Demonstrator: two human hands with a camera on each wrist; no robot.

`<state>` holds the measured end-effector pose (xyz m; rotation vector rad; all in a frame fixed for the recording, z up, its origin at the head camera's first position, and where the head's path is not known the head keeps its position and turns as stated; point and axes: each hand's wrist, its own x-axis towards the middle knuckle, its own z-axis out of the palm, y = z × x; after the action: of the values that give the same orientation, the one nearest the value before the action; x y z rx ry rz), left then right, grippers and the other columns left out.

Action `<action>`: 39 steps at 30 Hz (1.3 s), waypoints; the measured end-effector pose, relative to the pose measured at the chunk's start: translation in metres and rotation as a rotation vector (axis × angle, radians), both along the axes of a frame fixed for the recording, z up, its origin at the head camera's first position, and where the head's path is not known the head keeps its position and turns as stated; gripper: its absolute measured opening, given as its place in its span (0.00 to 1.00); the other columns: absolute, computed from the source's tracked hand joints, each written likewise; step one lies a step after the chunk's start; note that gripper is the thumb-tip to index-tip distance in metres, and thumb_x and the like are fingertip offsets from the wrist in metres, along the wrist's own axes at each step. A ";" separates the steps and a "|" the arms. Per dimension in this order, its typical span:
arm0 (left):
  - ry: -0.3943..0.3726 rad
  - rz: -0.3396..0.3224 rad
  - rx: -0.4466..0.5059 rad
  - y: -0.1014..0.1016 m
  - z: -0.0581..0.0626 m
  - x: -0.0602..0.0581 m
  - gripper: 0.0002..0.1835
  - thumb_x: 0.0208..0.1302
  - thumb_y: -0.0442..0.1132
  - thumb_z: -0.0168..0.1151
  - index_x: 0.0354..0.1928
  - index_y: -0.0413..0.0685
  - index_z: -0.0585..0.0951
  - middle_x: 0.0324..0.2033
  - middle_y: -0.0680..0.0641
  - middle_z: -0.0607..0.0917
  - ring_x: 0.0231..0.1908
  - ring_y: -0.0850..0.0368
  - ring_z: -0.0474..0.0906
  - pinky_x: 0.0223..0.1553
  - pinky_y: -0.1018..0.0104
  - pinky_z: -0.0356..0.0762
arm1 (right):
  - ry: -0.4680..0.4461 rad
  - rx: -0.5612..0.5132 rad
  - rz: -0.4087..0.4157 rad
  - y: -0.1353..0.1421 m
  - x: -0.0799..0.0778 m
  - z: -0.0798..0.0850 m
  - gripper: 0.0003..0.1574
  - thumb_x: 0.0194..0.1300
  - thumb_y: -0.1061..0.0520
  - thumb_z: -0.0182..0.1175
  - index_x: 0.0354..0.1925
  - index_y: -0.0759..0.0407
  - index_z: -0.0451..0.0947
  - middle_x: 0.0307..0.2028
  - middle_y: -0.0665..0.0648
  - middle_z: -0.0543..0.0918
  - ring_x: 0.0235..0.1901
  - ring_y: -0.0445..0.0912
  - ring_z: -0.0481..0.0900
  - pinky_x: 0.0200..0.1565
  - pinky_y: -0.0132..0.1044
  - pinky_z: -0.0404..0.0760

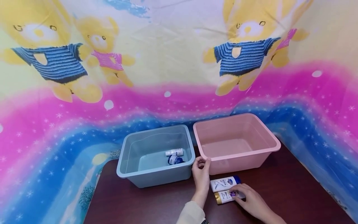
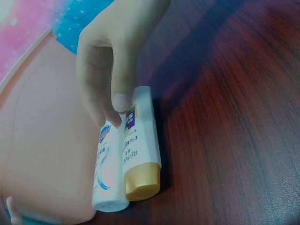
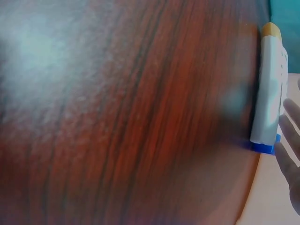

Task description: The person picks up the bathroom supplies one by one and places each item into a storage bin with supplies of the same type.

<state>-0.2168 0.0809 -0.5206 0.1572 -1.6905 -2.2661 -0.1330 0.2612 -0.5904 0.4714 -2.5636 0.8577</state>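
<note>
A: Right hand (image 1: 250, 199)?
B: Bent over the gold-capped bottle (image 1: 223, 197), thumb apart from the fingers. Cannot tell whether they have gripped it. Right wrist view: fingers spread, partly cut off by the edge.

A: Left hand (image 1: 200, 174)?
B: Fingers curled, at the near left corner of the pink tub (image 1: 237, 163). Whether it pinches the rim, cannot tell. Pale sleeve (image 1: 191, 214) at that wrist.

A: Position of the bottle?
B: Flat on the table (image 1: 285, 189), in front of the pink tub, gold cap pointing left. Just beyond it, alongside, a white bottle (image 1: 221, 184), also lying flat, blue cap to the right.

A: Farther out?
B: Blue tub (image 1: 159, 178) left of the pink one. Inside, toward its right end: a small white bottle (image 1: 174, 152) and a dark blue bottle (image 1: 174, 160), both lying down, close together. Table dark reddish-brown, with streaked grain.

A: Behind?
B: Printed cloth (image 1: 170, 62): yellow bears in striped shirts, pink and blue bands, white flakes.
</note>
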 end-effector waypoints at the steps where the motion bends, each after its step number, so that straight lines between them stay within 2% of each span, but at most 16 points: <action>1: 0.001 0.000 0.001 0.000 -0.001 0.000 0.12 0.56 0.34 0.71 0.36 0.35 0.79 0.31 0.50 0.78 0.32 0.57 0.73 0.34 0.74 0.72 | 0.017 0.003 0.014 -0.001 -0.001 -0.001 0.26 0.44 0.65 0.78 0.40 0.43 0.84 0.39 0.38 0.81 0.41 0.35 0.78 0.45 0.20 0.69; 5: -0.007 -0.003 0.025 0.000 -0.002 -0.001 0.12 0.56 0.33 0.71 0.37 0.34 0.78 0.31 0.50 0.78 0.32 0.58 0.73 0.34 0.74 0.73 | 0.062 0.019 0.049 -0.003 -0.005 -0.004 0.27 0.41 0.66 0.79 0.39 0.44 0.84 0.40 0.39 0.82 0.42 0.37 0.79 0.48 0.18 0.67; 9: -0.004 -0.007 0.070 0.002 -0.003 -0.002 0.12 0.56 0.31 0.70 0.37 0.32 0.78 0.31 0.50 0.77 0.32 0.57 0.73 0.34 0.75 0.73 | 0.085 0.060 0.026 -0.004 -0.007 -0.006 0.27 0.40 0.63 0.80 0.39 0.42 0.84 0.40 0.38 0.82 0.42 0.38 0.79 0.46 0.29 0.72; 13: 0.002 -0.009 0.104 0.003 -0.003 -0.003 0.13 0.55 0.30 0.70 0.37 0.31 0.77 0.31 0.50 0.77 0.32 0.57 0.73 0.34 0.75 0.74 | 0.118 0.087 0.009 -0.004 -0.009 -0.009 0.27 0.39 0.62 0.81 0.38 0.41 0.84 0.39 0.38 0.82 0.41 0.39 0.78 0.45 0.38 0.71; 18: -0.007 -0.015 0.115 0.004 -0.003 -0.003 0.13 0.56 0.30 0.70 0.39 0.31 0.77 0.32 0.49 0.77 0.33 0.57 0.73 0.35 0.75 0.74 | 0.124 0.089 -0.016 -0.004 -0.011 -0.012 0.28 0.35 0.61 0.82 0.37 0.41 0.84 0.37 0.37 0.83 0.40 0.39 0.78 0.45 0.38 0.68; 25: -0.005 -0.020 0.099 0.004 -0.003 -0.002 0.13 0.56 0.31 0.70 0.39 0.32 0.77 0.32 0.50 0.77 0.34 0.57 0.73 0.35 0.75 0.74 | 0.065 0.095 -0.057 -0.007 -0.007 -0.016 0.28 0.34 0.57 0.83 0.38 0.40 0.86 0.38 0.36 0.83 0.40 0.37 0.77 0.43 0.40 0.72; 32: -0.007 -0.044 0.088 0.001 -0.005 -0.003 0.13 0.57 0.33 0.70 0.39 0.33 0.77 0.32 0.50 0.77 0.34 0.58 0.73 0.35 0.74 0.74 | 0.079 0.103 -0.029 -0.008 -0.007 -0.018 0.29 0.35 0.52 0.83 0.41 0.41 0.86 0.40 0.38 0.83 0.41 0.37 0.77 0.41 0.42 0.75; 39: -0.023 -0.055 0.084 0.001 -0.006 -0.003 0.13 0.57 0.33 0.69 0.39 0.33 0.78 0.31 0.51 0.77 0.33 0.59 0.74 0.35 0.74 0.73 | 0.070 0.116 0.012 -0.012 -0.003 -0.017 0.30 0.34 0.51 0.83 0.41 0.41 0.85 0.41 0.38 0.82 0.41 0.40 0.79 0.40 0.43 0.77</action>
<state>-0.2200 0.0815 -0.5262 0.1579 -1.6307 -2.3858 -0.1362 0.2491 -0.6070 0.5415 -2.5577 0.6868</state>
